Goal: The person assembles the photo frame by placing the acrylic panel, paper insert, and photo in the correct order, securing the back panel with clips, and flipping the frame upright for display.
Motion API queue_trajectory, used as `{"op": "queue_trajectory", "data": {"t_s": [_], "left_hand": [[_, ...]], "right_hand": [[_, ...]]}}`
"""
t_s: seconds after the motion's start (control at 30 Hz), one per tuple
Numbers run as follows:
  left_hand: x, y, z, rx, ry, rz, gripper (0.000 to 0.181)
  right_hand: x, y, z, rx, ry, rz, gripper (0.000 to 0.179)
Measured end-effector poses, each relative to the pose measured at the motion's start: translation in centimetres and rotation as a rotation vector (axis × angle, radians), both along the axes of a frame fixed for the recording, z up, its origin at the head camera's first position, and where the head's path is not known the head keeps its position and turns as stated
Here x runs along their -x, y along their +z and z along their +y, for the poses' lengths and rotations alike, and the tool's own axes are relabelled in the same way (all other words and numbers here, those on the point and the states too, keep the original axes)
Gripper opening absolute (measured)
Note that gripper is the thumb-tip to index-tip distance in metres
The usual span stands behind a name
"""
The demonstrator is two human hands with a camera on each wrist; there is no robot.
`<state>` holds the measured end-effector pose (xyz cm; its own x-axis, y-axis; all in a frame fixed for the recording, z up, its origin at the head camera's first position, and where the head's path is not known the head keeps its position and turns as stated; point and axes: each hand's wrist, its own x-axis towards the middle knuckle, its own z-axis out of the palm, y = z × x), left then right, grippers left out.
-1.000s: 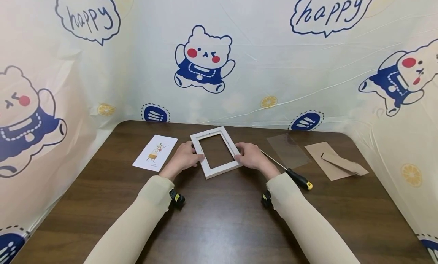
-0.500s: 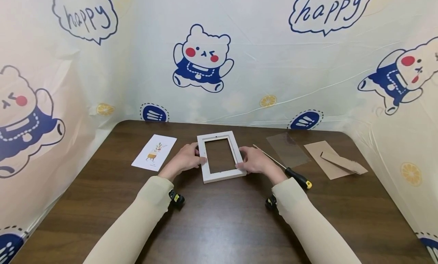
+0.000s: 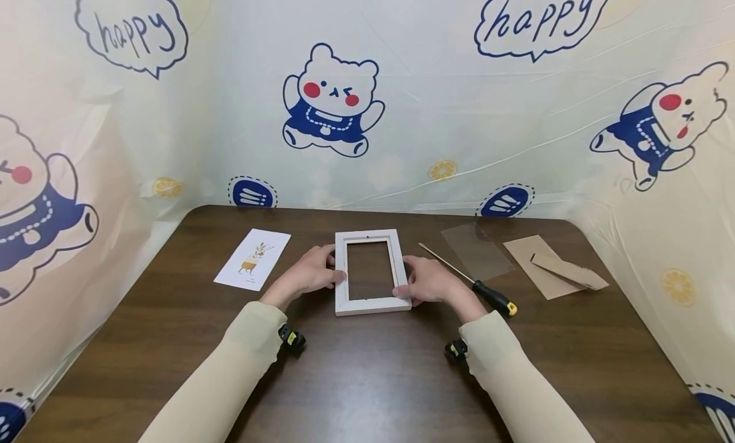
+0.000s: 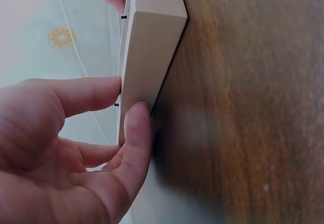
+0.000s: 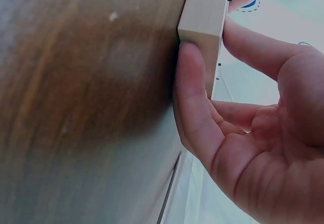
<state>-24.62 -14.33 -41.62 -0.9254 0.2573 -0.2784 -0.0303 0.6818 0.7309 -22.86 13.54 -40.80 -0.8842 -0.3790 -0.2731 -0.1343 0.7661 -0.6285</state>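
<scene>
A white picture frame [image 3: 373, 307] with an open middle lies flat on the brown table, near its centre. My left hand [image 3: 312, 272] grips the left side, the thumb on top and the fingers against the outer edge. On the opposite side my right hand [image 3: 429, 281] holds the frame near its lower right corner in the same way. In the left wrist view the frame's pale side face [image 4: 152, 52] stands between thumb and fingers. Small dark tabs stick out along the frame's inner edge in both wrist views. The right wrist view shows a fingertip [image 5: 191, 57] against the side face.
Left of the frame lies a white card [image 3: 252, 259] with a plant drawing. To the right are a screwdriver [image 3: 494, 297] with a black and yellow handle, a clear sheet [image 3: 475, 250], and a brown backing board [image 3: 551, 290] with a folded cardboard strip [image 3: 568, 272]. A printed curtain [image 3: 413, 111] surrounds the table.
Both hands have turned the frame from a slant to nearly straight and drawn it slightly closer. The right hand moved a little right and nearer. The head view shifted slightly.
</scene>
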Motion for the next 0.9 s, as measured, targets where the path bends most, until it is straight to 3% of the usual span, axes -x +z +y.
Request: {"op": "queue_trajectory", "data": {"t_s": [0.47,0.9], "left_hand": [[-0.6,-0.5,0.3,-0.052,-0.038,0.004,0.079],[-1.8,-0.6,1.1,-0.08,-0.031,0.015,0.076]], "right_hand": [[-1.4,-0.4,1.0,0.083,-0.025,-0.043,0.086],[-2.5,-0.3,1.8,0.11,-0.045,-0.115,0.09]]}}
